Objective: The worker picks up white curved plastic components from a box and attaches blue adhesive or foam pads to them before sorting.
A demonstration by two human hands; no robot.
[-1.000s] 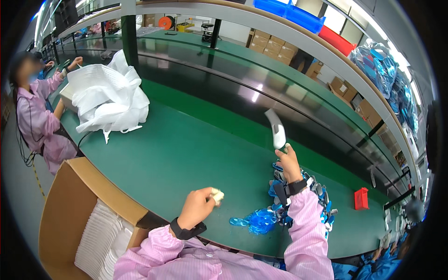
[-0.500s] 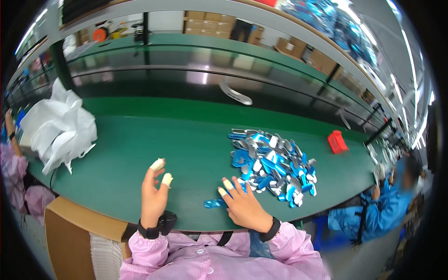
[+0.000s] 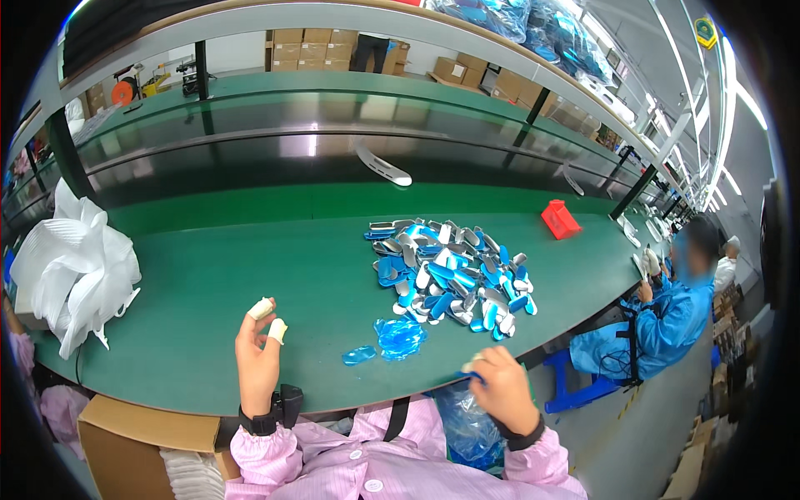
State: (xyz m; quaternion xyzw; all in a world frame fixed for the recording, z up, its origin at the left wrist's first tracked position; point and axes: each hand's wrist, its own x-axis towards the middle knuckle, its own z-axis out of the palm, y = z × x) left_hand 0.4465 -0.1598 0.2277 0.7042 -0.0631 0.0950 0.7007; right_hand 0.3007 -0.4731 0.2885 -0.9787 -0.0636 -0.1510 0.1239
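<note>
My left hand (image 3: 257, 358) hovers at the front of the green table with thumb and forefinger apart, holding nothing. Pale finger cots cover those two fingertips. My right hand (image 3: 503, 387) is at the table's front edge, its fingers pinched on a small piece of blue film (image 3: 473, 377). Between the hands lie a crumpled clump of blue film (image 3: 401, 338) and a smaller blue film piece (image 3: 359, 356). Behind them spreads a heap of silver and blue oblong metal pieces (image 3: 450, 275). Beneath my right hand hangs a clear plastic bag (image 3: 475, 429) with blue contents.
White foam sheets (image 3: 75, 267) stand bunched on the left, above an open cardboard box (image 3: 125, 442). A red bin (image 3: 561, 220) is at the far right of the green table (image 3: 217, 283). A person in blue (image 3: 667, 321) sits at the right. A shelf rail (image 3: 350, 18) crosses above.
My right hand has moved right and back from the table to its edge, closing on blue film. The clump it covered now shows. The whole view has turned slightly right.
</note>
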